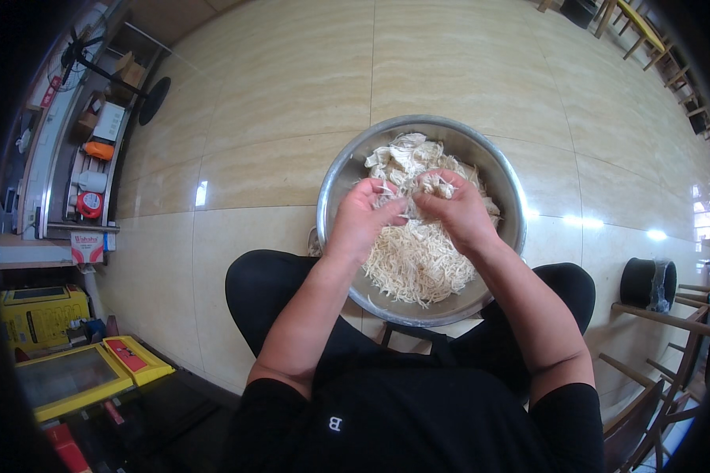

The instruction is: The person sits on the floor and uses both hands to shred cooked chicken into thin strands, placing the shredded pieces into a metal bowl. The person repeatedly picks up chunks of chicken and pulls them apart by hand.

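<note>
A large round metal basin (510, 195) stands in front of me between my knees. Its far part holds larger pale pieces of what looks like cooked chicken meat (411, 154); fine pale shreds (420, 263) are heaped in the near part. Above the middle of the basin, my right hand (455, 204) grips a small clump of the pale meat (438, 185) between thumb and fingers. Close beside it on the left, my left hand (370, 216) pinches thin strands, with thumb and fingertips turned towards the clump. The fingertips are slightly blurred.
Tiled floor (284, 94) surrounds the basin. A pedestal fan (154, 100) and a shelf with an orange container (99, 150) stand at the left, above yellow-framed equipment (77, 378). On the right are wooden chairs (662, 316) and a black cylindrical container (639, 284).
</note>
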